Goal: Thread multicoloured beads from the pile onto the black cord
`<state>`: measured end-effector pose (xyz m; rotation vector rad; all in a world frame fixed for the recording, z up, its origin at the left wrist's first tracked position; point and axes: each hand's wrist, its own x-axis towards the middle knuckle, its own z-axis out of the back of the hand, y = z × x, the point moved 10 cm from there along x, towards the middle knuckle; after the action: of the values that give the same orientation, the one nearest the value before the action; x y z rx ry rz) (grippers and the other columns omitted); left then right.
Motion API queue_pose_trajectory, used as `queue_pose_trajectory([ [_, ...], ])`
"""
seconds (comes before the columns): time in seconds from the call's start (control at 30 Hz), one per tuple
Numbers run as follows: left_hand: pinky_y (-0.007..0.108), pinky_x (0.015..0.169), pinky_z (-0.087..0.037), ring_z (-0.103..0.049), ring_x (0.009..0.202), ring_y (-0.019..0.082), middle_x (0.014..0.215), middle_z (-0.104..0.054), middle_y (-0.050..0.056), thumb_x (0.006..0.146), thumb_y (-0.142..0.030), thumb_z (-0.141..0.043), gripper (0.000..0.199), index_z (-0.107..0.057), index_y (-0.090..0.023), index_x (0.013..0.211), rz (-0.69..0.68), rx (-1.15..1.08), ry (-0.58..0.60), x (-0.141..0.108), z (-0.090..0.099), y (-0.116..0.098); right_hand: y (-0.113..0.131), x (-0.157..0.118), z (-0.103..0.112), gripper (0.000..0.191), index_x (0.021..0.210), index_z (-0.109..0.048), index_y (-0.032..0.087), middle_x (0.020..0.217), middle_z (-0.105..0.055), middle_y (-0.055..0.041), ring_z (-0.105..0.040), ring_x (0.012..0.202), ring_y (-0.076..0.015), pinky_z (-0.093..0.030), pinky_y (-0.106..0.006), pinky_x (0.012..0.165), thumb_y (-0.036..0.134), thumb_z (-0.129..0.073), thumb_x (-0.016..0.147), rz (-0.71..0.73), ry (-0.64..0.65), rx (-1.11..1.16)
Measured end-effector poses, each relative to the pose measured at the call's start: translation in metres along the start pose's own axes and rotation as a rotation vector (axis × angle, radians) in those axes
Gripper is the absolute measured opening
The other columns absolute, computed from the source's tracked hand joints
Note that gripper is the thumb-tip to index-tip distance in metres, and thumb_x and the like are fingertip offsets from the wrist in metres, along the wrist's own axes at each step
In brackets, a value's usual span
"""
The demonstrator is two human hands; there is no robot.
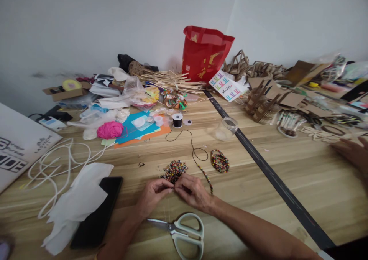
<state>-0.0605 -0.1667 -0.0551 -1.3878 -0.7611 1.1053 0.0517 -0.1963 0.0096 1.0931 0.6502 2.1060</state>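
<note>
My left hand (153, 195) and my right hand (192, 191) meet fingertip to fingertip, both pinched. What sits between the fingertips is too small to make out. Just beyond them lies a pile of small multicoloured beads (174, 169). A strand of threaded beads (205, 175) runs beside my right hand, on black cord (192, 141) that leads back toward a black spool (177, 120). Coiled beaded loops (220, 161) rest farther right. White-handled scissors (186, 233) lie partly open on the table, nearer than my hands.
A black phone (99, 210) lies under white paper (83, 195) at left, near a white cable (70, 152). Beyond are pink yarn (110, 130), a clear jar (226, 129) and a red bag (204, 55). Another person's hand (352, 152) rests at far right.
</note>
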Motion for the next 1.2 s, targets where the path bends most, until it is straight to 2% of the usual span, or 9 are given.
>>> queue_pose_trajectory([
  [0.5, 0.025, 0.066, -0.050, -0.064, 0.067, 0.017, 0.070, -0.073, 0.003, 0.064, -0.022, -0.070, 0.010, -0.070, -0.015, 0.072, 0.007, -0.017, -0.001, 0.000, -0.001, -0.003, -0.001, 0.000, -0.001, 0.015, 0.080, -0.058, 0.017, 0.072, -0.058, -0.0041, -0.054, 0.065, -0.0128, -0.042, -0.021, 0.058, 0.021, -0.048, 0.091, -0.007, 0.002, 0.024],
  [0.73, 0.026, 0.070, -0.050, -0.066, 0.071, 0.018, 0.074, -0.074, 0.003, 0.062, -0.020, -0.070, 0.012, -0.070, -0.015, 0.073, 0.026, -0.077, 0.007, -0.001, -0.003, -0.003, -0.005, -0.002, -0.001, 0.013, 0.083, -0.059, 0.016, 0.070, -0.059, -0.0021, -0.054, 0.063, -0.0116, -0.042, -0.020, 0.058, 0.025, -0.053, 0.090, -0.028, -0.010, 0.046],
  [0.93, 0.024, 0.061, -0.048, -0.062, 0.061, 0.015, 0.063, -0.071, 0.001, 0.059, -0.020, -0.071, 0.009, -0.067, -0.015, 0.065, 0.046, -0.069, -0.030, -0.002, 0.000, -0.006, -0.005, -0.003, -0.002, 0.014, 0.083, -0.058, 0.016, 0.070, -0.059, -0.0022, -0.054, 0.063, -0.0115, -0.042, -0.020, 0.058, 0.027, -0.053, 0.091, -0.020, -0.012, 0.058],
  [1.2, 0.022, 0.056, -0.045, -0.058, 0.054, 0.013, 0.056, -0.067, -0.001, 0.057, -0.021, -0.072, 0.009, -0.067, -0.015, 0.061, 0.042, -0.059, -0.056, -0.002, 0.003, -0.010, -0.003, -0.002, -0.001, 0.016, 0.082, -0.058, 0.017, 0.069, -0.058, -0.0019, -0.053, 0.062, -0.0116, -0.042, -0.020, 0.057, 0.029, -0.052, 0.091, -0.023, -0.012, 0.067],
])
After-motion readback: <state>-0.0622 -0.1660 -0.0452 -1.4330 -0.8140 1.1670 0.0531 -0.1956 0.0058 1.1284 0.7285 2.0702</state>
